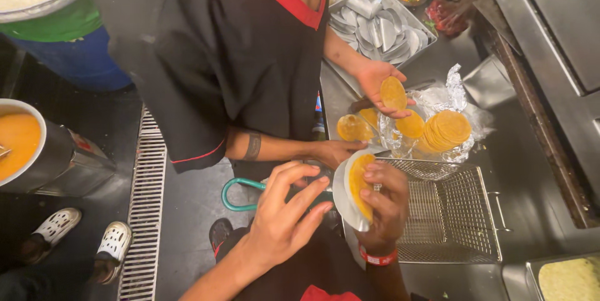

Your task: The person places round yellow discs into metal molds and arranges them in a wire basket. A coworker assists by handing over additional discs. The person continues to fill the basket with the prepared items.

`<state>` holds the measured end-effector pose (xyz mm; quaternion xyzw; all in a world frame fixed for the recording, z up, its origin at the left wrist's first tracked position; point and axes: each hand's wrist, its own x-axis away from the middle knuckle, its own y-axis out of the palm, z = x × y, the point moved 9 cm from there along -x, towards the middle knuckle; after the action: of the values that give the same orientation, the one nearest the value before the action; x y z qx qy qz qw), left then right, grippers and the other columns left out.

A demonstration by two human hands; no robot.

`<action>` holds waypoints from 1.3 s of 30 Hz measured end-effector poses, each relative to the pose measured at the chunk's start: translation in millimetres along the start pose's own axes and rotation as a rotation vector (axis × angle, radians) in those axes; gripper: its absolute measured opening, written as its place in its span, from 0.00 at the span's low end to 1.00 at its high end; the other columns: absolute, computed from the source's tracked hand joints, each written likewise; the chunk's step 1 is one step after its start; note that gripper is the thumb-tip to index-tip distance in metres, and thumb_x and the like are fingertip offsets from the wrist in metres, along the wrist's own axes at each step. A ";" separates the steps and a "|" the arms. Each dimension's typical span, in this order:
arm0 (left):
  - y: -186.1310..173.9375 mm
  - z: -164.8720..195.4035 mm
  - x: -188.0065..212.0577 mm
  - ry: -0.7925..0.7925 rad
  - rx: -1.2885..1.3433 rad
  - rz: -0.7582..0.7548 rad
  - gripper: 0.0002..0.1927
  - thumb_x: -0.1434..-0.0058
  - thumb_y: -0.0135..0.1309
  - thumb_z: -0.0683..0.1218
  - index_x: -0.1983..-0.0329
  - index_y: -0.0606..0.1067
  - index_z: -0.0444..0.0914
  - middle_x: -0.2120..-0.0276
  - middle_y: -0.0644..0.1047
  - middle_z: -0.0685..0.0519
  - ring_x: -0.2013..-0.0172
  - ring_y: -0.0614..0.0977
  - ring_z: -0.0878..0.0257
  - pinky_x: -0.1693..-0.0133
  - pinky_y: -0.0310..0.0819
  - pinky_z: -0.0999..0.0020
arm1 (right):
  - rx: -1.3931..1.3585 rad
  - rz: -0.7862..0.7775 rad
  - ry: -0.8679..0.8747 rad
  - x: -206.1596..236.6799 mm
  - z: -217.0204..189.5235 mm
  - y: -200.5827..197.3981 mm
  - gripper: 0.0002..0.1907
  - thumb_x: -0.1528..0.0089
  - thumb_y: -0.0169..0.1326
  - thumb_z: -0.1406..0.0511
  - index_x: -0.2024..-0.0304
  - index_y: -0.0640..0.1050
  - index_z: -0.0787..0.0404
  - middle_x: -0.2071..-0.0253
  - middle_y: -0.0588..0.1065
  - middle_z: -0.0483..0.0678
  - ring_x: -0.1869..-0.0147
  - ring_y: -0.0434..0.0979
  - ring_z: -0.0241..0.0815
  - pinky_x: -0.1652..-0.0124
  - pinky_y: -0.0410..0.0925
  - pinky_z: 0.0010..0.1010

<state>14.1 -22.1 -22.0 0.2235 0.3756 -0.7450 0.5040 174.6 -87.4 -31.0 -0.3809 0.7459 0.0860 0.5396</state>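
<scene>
The right hand [386,204] grips a curved white-metal mould [345,198] with a yellow tortilla [360,182] folded into it; the fingers [375,183] are clenched over the tortilla's open edge and the thumb braces the back, so mould and tortilla sit directly under the fingertips, held just above the near rim of the wire fry basket [447,213] on the steel worktop [531,170]. The left hand [284,210] is released, fingers spread and grasping nothing, hovering just to the side of the mould with its fingertips nearly at the mould's back. Beyond the fingers, a co-worker's hand [377,82] holds up another tortilla [393,93], close to a stack of tortillas [445,130] on crumpled foil [459,98], with a tray of spare metal moulds [381,26] farther off. To do this pressing well, I judge the right fingers should keep even pressure along the whole fold so the tortilla seats flat against the metal without cracking, while the free left hand steadies the mould's outer face rather than pinching the soft edge. Keeping the mould over the basket limits the chance of a dropped piece landing on the floor grating [145,207].
</scene>
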 end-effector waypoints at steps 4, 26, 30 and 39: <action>7.2 -9.7 1.3 -0.111 0.153 -0.002 0.22 0.41 0.64 0.38 0.44 0.75 0.32 0.44 0.73 0.42 0.49 0.78 0.52 0.52 0.77 0.61 | -0.322 0.033 0.359 11.7 40.9 8.3 0.24 0.40 0.62 0.74 0.45 0.67 0.62 0.44 0.71 0.53 0.40 0.75 0.48 0.40 0.71 0.40; 26.1 -19.7 -39.5 -0.345 0.278 -0.574 0.19 0.41 0.61 0.49 0.50 0.80 0.34 0.58 0.81 0.47 0.56 0.84 0.52 0.55 0.78 0.61 | -0.754 -0.310 0.844 64.6 57.0 28.0 0.27 0.42 0.60 0.76 0.42 0.68 0.66 0.45 0.70 0.50 0.40 0.72 0.40 0.42 0.69 0.34; 52.9 -6.8 -50.3 -0.197 0.127 -0.738 0.22 0.43 0.62 0.53 0.52 0.79 0.33 0.64 0.79 0.44 0.61 0.81 0.47 0.59 0.75 0.55 | -0.730 -0.239 0.842 74.7 59.4 3.9 0.27 0.43 0.61 0.76 0.43 0.69 0.66 0.42 0.69 0.51 0.38 0.70 0.40 0.40 0.67 0.34; 107.3 3.3 -75.7 -0.055 0.199 -0.888 0.22 0.43 0.62 0.54 0.53 0.79 0.35 0.63 0.80 0.44 0.60 0.83 0.46 0.59 0.75 0.52 | -0.571 -0.002 0.958 89.7 71.0 -44.9 0.31 0.44 0.60 0.76 0.39 0.67 0.66 0.44 0.71 0.50 0.39 0.72 0.40 0.41 0.68 0.34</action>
<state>142.6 -3.0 -2.0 0.0685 0.3481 -0.9270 0.1215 245.3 -123.0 -125.0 -0.5093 0.8545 0.1012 0.0156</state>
